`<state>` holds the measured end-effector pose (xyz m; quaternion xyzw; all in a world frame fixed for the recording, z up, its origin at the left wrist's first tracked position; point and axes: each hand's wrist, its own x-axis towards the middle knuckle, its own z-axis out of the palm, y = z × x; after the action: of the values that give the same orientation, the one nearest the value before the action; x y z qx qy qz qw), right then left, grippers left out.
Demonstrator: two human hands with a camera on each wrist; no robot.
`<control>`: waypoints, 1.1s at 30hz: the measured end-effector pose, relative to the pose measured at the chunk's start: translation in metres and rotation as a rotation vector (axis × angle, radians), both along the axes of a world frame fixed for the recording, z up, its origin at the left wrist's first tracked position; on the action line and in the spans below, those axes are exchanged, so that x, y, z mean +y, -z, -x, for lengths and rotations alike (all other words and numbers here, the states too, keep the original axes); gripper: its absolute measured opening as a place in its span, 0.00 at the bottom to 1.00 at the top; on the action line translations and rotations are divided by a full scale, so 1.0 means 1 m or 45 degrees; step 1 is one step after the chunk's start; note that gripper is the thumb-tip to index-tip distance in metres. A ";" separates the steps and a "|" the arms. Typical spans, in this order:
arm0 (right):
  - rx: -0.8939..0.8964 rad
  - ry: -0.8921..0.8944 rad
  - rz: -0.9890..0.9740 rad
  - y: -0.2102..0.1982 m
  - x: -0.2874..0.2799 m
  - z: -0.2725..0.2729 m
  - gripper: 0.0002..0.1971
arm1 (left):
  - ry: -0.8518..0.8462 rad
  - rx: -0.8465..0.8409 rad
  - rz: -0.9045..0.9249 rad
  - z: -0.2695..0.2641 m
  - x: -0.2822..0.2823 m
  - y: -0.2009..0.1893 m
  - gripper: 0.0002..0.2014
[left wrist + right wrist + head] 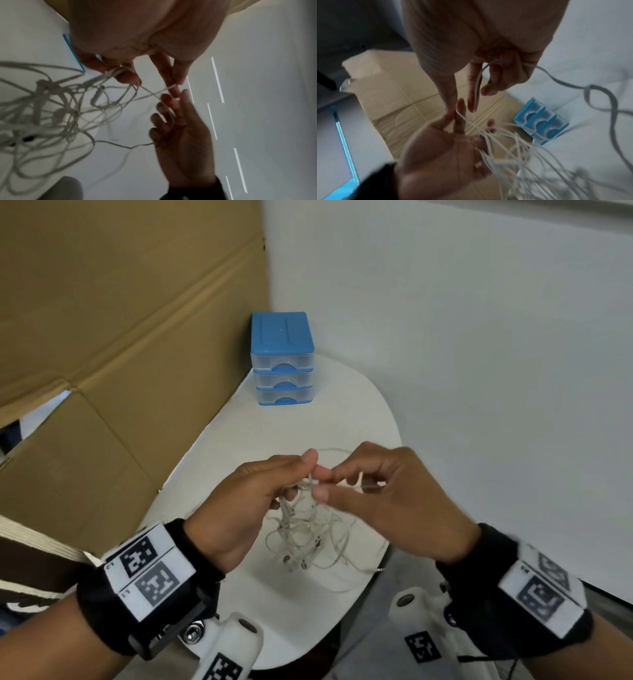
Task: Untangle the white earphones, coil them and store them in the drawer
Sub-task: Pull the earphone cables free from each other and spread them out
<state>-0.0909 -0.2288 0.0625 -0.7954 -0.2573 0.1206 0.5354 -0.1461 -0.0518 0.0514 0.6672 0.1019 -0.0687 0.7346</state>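
The white earphones (308,539) are a loose tangle of thin cable. The top is lifted off the white table (308,422), and the lower loops with the earbuds rest on it. My left hand (305,474) pinches a strand between thumb and forefinger, with more loops caught in its other fingers (126,75). My right hand (323,483) meets it fingertip to fingertip and pinches the same knot of cable. A strand runs through the right hand's fingers (477,86). The small drawer unit (282,357), with a blue top and three clear drawers, stands shut at the table's far end.
A large cardboard sheet (120,337) leans along the left side of the table. A white wall (479,354) lies right and behind. The table's rounded front edge (291,655) is near my wrists. The earphone plug (378,570) hangs at the right edge.
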 end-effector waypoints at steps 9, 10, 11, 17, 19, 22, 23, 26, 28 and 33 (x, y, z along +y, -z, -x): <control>-0.027 0.000 0.075 0.016 0.011 0.007 0.08 | -0.060 -0.118 0.021 0.000 -0.002 0.000 0.19; 0.088 0.025 -0.016 0.010 0.009 0.005 0.09 | -0.045 -0.148 0.010 0.000 -0.001 0.002 0.18; 0.236 0.041 -0.095 0.003 0.007 0.003 0.10 | -0.027 -0.169 -0.013 0.000 0.000 0.005 0.17; 0.816 0.083 -0.340 -0.010 0.003 -0.002 0.15 | -0.001 -0.232 -0.115 -0.002 0.001 0.018 0.26; 0.834 0.121 -0.358 -0.010 0.002 -0.004 0.14 | -0.053 -0.229 -0.039 -0.003 0.004 0.020 0.25; 0.684 0.175 -0.260 -0.011 0.000 -0.005 0.11 | -0.071 -0.338 -0.173 -0.003 0.006 0.020 0.15; 0.631 0.185 -0.243 -0.011 0.000 -0.004 0.11 | -0.071 -0.393 -0.294 -0.004 0.006 0.021 0.14; 0.574 0.202 -0.257 -0.012 0.001 -0.002 0.13 | -0.049 -0.430 -0.587 -0.003 0.006 0.024 0.15; 0.584 0.206 -0.279 -0.013 0.001 -0.002 0.12 | -0.019 -0.426 -0.656 -0.002 0.004 0.027 0.15; 0.576 0.240 -0.235 -0.014 -0.002 -0.008 0.15 | 0.075 -0.389 -0.513 -0.001 -0.001 0.028 0.07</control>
<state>-0.0829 -0.2306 0.0767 -0.7164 -0.0657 0.2211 0.6585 -0.1446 -0.0531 0.0234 0.8055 -0.0180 0.0331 0.5914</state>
